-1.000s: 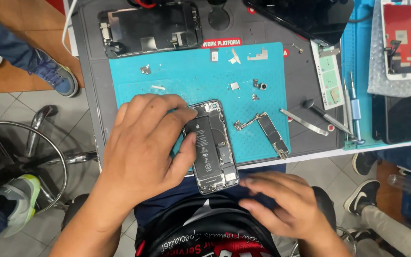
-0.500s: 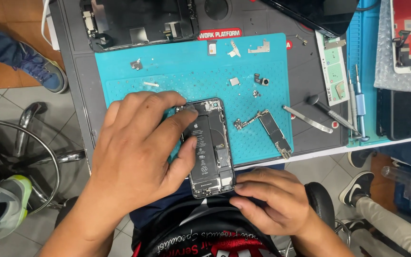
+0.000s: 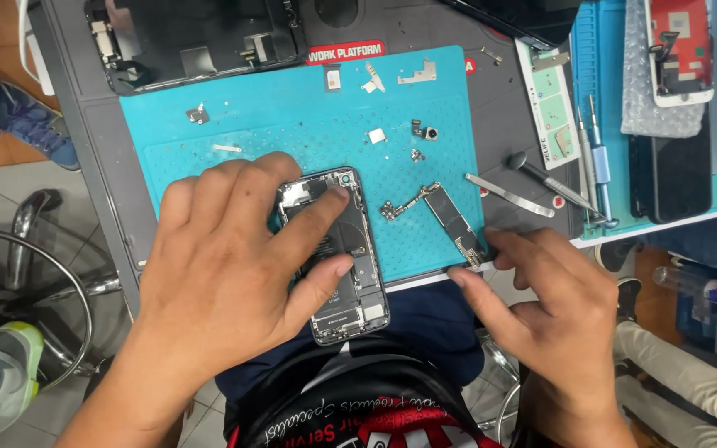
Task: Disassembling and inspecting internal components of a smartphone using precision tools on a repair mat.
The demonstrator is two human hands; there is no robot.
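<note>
My left hand (image 3: 238,265) lies flat over an opened phone body (image 3: 350,274) at the near edge of a teal work mat (image 3: 292,133), with fingers pressing on its battery area. The phone's lower end hangs past the table edge over my lap. My right hand (image 3: 549,303) hovers at the mat's front right corner, its fingertips touching the lower end of a narrow logic board (image 3: 450,220) that lies loose on the mat. Nothing sits in its palm.
A detached dark screen panel (image 3: 201,41) lies at the back left. Tweezers (image 3: 508,195), a screwdriver (image 3: 553,182), small brackets (image 3: 417,75) and screws dot the mat. A second blue mat (image 3: 599,108) at right holds a red phone part (image 3: 678,50). Stool legs and other people's shoes surround the table.
My right hand has risen from beside the phone's lower end and moved right to the logic board's tip. My left hand stays pressed on the phone.
</note>
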